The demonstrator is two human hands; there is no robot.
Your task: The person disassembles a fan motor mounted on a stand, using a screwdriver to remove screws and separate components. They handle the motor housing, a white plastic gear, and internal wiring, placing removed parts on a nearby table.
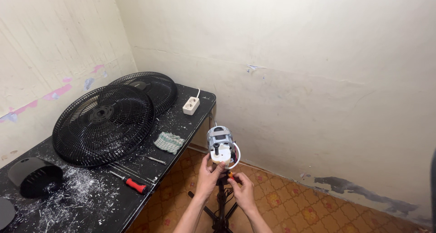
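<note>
Both hands, left hand (pixel 208 175) and right hand (pixel 242 190), grip the fan motor (pixel 221 145) just beyond the table edge (pixel 178 159).

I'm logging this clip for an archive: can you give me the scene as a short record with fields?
Left hand: holds the underside of the fan motor
Right hand: at small orange part under the motor
Stand: black, below the motor
Table: black, speckled white
On table: two fan grilles, red-handled screwdriver, folded cloth, white power strip, black housing
</note>
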